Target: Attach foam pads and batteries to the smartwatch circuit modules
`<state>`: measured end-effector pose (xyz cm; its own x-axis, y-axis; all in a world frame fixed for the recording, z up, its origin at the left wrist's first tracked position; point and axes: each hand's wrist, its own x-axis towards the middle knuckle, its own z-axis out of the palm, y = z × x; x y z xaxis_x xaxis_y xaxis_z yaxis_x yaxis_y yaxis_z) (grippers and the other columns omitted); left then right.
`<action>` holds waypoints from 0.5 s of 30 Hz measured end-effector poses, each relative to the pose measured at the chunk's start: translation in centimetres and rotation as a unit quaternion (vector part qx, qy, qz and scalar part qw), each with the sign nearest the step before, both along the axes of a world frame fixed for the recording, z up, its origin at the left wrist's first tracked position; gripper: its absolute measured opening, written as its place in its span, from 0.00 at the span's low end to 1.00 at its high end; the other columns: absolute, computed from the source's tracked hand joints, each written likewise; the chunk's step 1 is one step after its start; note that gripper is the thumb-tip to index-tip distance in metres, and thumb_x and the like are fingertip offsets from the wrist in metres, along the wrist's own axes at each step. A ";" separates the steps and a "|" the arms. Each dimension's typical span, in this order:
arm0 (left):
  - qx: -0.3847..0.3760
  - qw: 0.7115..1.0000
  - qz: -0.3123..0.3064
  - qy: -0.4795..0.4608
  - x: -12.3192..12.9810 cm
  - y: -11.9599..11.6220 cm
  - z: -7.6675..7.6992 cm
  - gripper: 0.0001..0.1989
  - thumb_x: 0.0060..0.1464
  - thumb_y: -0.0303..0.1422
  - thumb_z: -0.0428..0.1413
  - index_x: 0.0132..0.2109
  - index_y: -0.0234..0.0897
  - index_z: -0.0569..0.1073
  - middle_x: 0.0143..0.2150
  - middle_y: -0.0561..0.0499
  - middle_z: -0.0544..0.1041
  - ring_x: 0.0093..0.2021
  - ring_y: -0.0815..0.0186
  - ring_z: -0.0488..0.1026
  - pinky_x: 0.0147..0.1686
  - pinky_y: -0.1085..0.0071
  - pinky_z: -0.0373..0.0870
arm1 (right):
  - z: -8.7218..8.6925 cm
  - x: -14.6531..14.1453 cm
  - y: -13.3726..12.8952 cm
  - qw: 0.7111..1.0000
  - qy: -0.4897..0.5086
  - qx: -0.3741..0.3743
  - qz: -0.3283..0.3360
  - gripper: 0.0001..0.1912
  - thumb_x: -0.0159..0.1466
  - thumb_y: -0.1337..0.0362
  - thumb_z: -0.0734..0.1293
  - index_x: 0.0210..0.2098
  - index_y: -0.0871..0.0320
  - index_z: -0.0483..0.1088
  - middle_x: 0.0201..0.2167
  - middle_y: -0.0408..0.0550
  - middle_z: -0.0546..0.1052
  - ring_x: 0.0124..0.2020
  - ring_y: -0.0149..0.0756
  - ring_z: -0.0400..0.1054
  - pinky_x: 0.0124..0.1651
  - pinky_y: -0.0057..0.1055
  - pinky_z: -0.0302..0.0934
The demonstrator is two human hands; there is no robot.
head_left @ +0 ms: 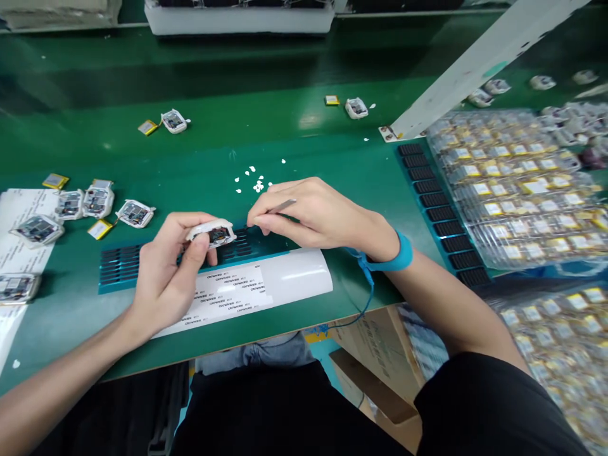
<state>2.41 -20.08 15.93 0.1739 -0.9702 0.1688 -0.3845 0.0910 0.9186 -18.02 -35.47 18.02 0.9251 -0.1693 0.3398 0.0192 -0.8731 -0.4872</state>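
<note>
My left hand (173, 272) is closed around a small white device housing (212, 233), tilted so that its dark electronics show. To the right of it, my right hand (304, 212) pinches a thin metal tool that looks like tweezers (284, 206); its tip is hidden by the fingers. A blue strap with a cord circles my right wrist. Under both hands lies a blue slotted tray (118, 265) holding dark strips. In front of it is a printed white sheet (232, 291) with a curled right end. Small white bits (258, 186) are scattered beyond my right hand.
Several open housings (135, 213) with circuit boards and yellow-edged batteries (100, 228) lie at the left. Two more housings (356, 108) sit farther back. A white metal post (456, 76) slants down at the right, near a second tray (434, 209) and clear trays (513, 190) of parts.
</note>
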 end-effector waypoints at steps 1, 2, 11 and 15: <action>-0.013 0.997 -0.007 -0.070 0.0 0.1 0.0 0.09 0.66 0.33 0.53 0.51 0.43 0.74 0.44 0.51 0.80 0.35 0.64 0.76 0.37 0.66 0.71 | -0.2 0.1 -0.2 1.000 0.011 0.010 0.004 0.21 0.76 0.60 0.56 0.36 0.63 0.74 0.39 0.48 0.80 0.40 0.32 0.74 0.44 0.29 0.64; -0.027 0.990 -0.018 -0.136 0.1 0.1 0.1 0.10 0.66 0.32 0.52 0.51 0.43 0.74 0.45 0.50 0.80 0.39 0.62 0.76 0.41 0.64 0.70 | -0.3 0.1 -0.3 0.999 0.020 0.023 0.008 0.22 0.76 0.60 0.55 0.34 0.63 0.74 0.40 0.48 0.80 0.41 0.32 0.74 0.45 0.29 0.64; -0.034 0.938 -0.174 -0.298 0.1 -0.8 -0.1 0.14 0.68 0.27 0.43 0.54 0.36 0.70 0.53 0.46 0.78 0.56 0.58 0.72 0.55 0.59 0.65 | -0.4 0.0 -0.9 0.999 0.009 0.034 0.030 0.14 0.73 0.62 0.62 0.43 0.62 0.78 0.43 0.48 0.82 0.43 0.32 0.76 0.47 0.28 0.67; -0.019 0.939 -0.187 -0.287 0.1 -0.9 0.0 0.13 0.68 0.28 0.43 0.52 0.38 0.71 0.54 0.46 0.78 0.57 0.57 0.73 0.55 0.59 0.66 | -0.7 -0.4 -0.7 0.998 0.018 -0.064 0.022 0.13 0.74 0.63 0.61 0.45 0.59 0.77 0.39 0.46 0.82 0.39 0.31 0.76 0.41 0.27 0.68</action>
<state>2.55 -20.94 15.90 -0.3086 -0.9366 0.1660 -0.7504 0.3470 0.5626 -18.43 -36.18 17.32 0.9430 -0.0856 0.3215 0.0429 -0.9269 -0.3727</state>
